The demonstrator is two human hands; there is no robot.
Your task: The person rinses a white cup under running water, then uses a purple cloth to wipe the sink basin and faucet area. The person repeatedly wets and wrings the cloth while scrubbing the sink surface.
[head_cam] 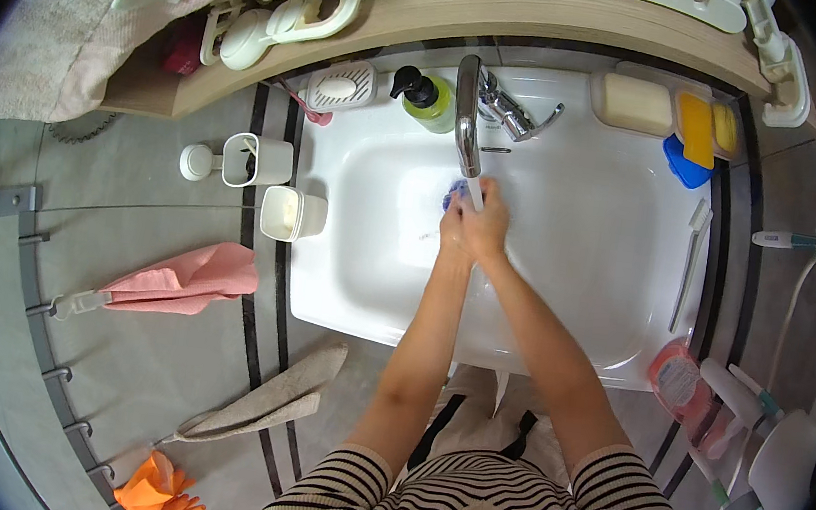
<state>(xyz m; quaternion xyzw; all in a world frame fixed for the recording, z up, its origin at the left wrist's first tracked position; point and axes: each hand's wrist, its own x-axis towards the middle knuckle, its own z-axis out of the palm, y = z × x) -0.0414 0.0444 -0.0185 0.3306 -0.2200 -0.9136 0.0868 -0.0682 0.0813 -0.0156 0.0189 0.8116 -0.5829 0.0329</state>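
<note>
Water runs from the chrome faucet (470,122) onto my two hands, which meet low over the white washbasin (579,274). My left hand (456,229) and my right hand (489,223) touch each other under the stream. Just beyond my left fingers shows a small blue-purple thing (454,194); its kind cannot be made out, nor can I tell if a hand grips it. Fingers and palms are partly hidden by the water and by each other. Behind the hands, a green pump bottle with a black top (429,99) stands beside the faucet.
A soap dish (340,86) sits on the back left rim, white cups (294,215) at the left edge. Bar soap (636,103), a yellow item (696,129) and a blue one (686,164) lie back right. A white brush (691,265) rests on the right rim. A wooden shelf (556,19) overhangs the back.
</note>
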